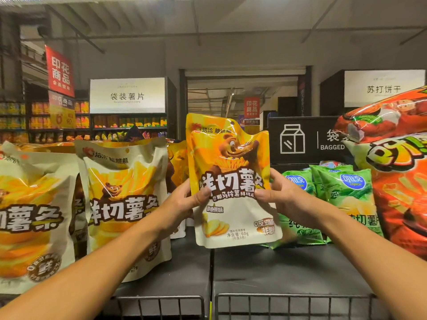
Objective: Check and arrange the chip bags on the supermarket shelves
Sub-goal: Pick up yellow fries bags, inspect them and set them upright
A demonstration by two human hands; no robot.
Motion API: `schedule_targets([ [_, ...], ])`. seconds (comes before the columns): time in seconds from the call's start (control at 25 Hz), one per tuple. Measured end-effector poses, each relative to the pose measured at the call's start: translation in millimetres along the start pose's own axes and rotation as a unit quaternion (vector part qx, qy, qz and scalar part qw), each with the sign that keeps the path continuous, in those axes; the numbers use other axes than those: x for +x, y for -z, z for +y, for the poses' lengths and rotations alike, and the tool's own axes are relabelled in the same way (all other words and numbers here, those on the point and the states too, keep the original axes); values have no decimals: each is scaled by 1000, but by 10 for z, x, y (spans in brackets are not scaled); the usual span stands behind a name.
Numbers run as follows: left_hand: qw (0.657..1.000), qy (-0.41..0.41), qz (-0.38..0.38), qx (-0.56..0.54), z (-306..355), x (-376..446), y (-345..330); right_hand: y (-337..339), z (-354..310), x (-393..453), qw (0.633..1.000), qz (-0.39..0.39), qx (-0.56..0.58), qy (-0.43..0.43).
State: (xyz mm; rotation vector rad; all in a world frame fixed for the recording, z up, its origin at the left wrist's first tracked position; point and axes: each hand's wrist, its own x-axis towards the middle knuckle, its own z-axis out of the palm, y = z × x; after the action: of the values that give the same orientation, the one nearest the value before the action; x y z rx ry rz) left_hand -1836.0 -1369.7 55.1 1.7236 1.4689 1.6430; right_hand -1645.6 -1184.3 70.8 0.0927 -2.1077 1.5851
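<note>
I hold a yellow and white chip bag (233, 162) with a bear picture upright in the middle, above the dark shelf (277, 269). My left hand (184, 204) grips its left edge with the thumb across the front. My right hand (284, 197) grips its right edge the same way. Matching yellow bags (124, 204) stand upright to the left, one more (27, 215) at the far left edge. Others of the same kind are partly hidden behind the held bag.
Green chip bags (342, 199) stand to the right behind my right hand. Large orange-red bags (397, 181) fill the far right. A wire rail (288, 303) runs along the shelf's front edge. A black sign (300, 139) stands behind; more stocked shelves (57, 121) lie across the aisle.
</note>
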Motion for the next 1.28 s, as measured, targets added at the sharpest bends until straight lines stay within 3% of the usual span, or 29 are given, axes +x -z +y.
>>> schedule_targets([
  [0.24, 998, 21, 36, 36, -4, 25, 36, -21, 19, 0, 998, 23, -57, 14],
  [0.6, 998, 1, 58, 29, 14, 18, 38, -4, 3, 12, 999, 39, 15, 17],
  [0.96, 996, -42, 59, 58, 106, -32, -18, -27, 68, 65, 993, 83, -45, -67],
  [1.28, 998, -10, 60, 29, 44, 17, -7, 17, 4, 59, 996, 86, 30, 25],
])
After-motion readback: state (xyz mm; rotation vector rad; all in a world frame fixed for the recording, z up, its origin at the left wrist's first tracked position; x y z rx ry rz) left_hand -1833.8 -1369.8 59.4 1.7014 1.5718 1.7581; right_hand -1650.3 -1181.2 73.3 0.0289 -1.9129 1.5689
